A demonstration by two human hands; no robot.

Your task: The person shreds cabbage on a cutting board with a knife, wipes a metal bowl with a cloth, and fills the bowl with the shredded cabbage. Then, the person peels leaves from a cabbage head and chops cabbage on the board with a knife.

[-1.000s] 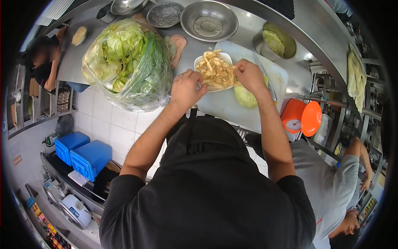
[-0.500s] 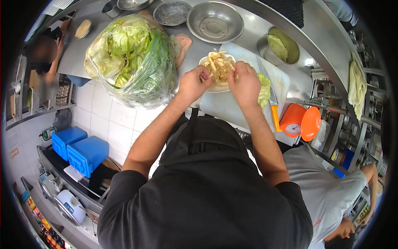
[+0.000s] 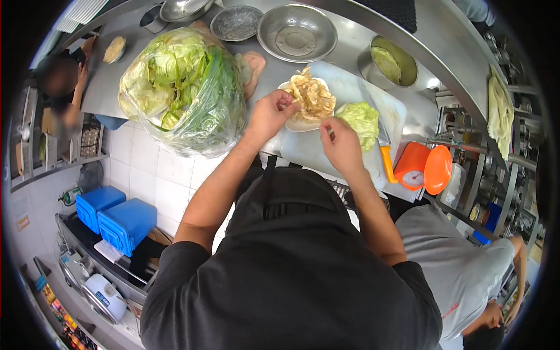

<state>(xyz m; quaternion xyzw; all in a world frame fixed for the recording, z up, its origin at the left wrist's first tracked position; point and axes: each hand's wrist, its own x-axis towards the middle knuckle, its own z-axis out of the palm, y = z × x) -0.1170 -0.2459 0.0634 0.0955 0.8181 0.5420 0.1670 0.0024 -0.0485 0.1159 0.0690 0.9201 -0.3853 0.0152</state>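
Observation:
A white bowl [image 3: 298, 125] heaped with pale brown strips [image 3: 312, 98] sits at the left edge of a white cutting board [image 3: 335, 73]. My left hand [image 3: 271, 116] is at the bowl's left side, fingertips pinched at the strips; what they hold is too small to name. Just below the bowl's lower right rim is my right hand [image 3: 340, 143], its fingers curled together, any contents hidden. Beside it lies a piece of green lettuce [image 3: 360, 121]. A knife with an orange handle [image 3: 387, 163] rests to the right, its blade partly on the board.
A big plastic bag of lettuce [image 3: 184, 87] stands at left. Behind are metal bowls [image 3: 297, 34] and a pot [image 3: 387, 60]. An orange scale [image 3: 412, 166] is at right. One person [image 3: 67, 87] is at far left, another in grey [image 3: 455, 262] at lower right.
My right hand has drawn back from the strips towards the bowl's lower right side, uncovering more of the bowl and lettuce. My left hand remains by the bowl's left side.

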